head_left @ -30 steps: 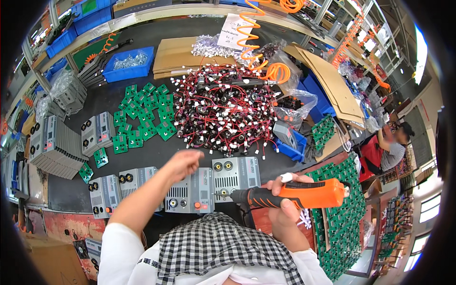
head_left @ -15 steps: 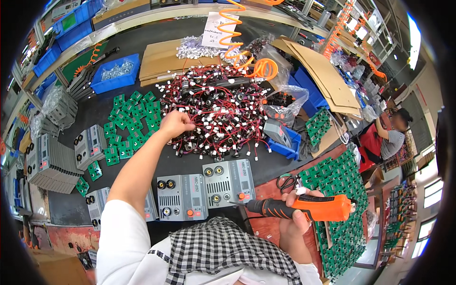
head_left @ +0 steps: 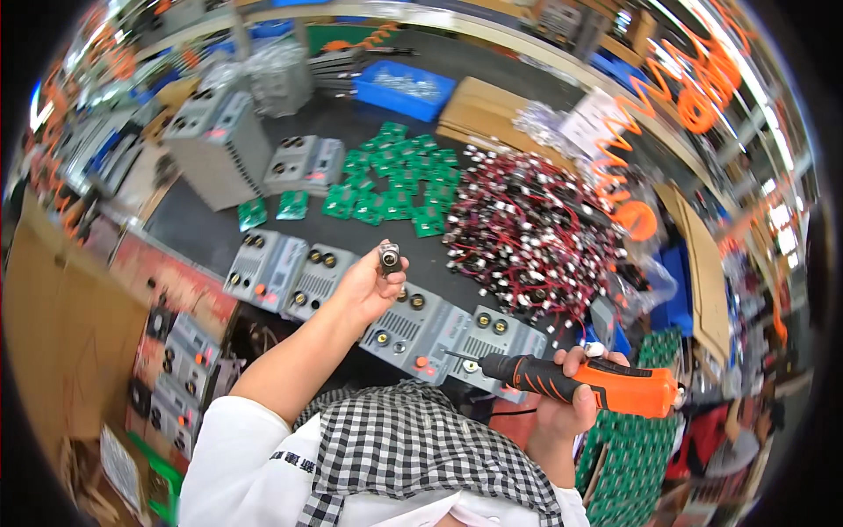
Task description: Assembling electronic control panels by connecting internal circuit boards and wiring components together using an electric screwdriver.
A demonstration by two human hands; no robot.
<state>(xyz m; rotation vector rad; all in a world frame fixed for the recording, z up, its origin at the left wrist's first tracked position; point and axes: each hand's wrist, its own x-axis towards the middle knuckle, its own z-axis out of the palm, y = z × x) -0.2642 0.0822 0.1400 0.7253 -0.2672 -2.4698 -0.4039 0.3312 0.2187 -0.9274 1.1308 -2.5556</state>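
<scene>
Far to the left, near the back edge of the dark table (head_left: 202, 230), a big grey box (head_left: 219, 145) stands. Two small green boards (head_left: 272, 209) lie just in front of it. Along the front edge runs a row of grey metal panels (head_left: 290, 274) with round knobs and holes.

The left hand (head_left: 369, 285) is held up over that row. Its fingers are curled in, and the tips pinch a small round plug (head_left: 389, 260) — silver with a dark middle. The plug is up in the air, above the panels, not touching them.

Behind the hand, toward the middle of the table, lies a bunch of green boards (head_left: 395, 180). Right of them sits a big heap of red and black wires (head_left: 527, 237). A blue tray (head_left: 406, 90) is at the back edge.

The right hand (head_left: 571, 400) is closed tight around an orange and black power screwdriver (head_left: 588, 384). Its thin tip points left, just over the right end of the panel row — I cannot tell if it touches. An orange curly hose (head_left: 650, 149) hangs over the table's right side.
</scene>
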